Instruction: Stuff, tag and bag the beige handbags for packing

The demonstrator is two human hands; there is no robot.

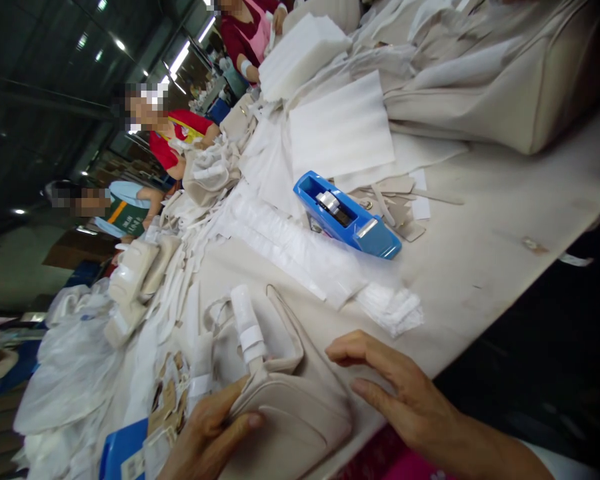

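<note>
A beige handbag lies on the cream worktable near its front edge. Its handle is wrapped in white foam and stands up from the bag. My left hand is closed on the bag's left end, thumb across the front panel. My right hand hovers just right of the bag with fingers stretched out and apart, holding nothing. A blue tape dispenser sits farther back on the table.
White foam strips and foam sheets cover the middle of the table. Another beige bag lies at the back right. Wrapped bags and plastic bags pile at the left. Three people sit along the far side.
</note>
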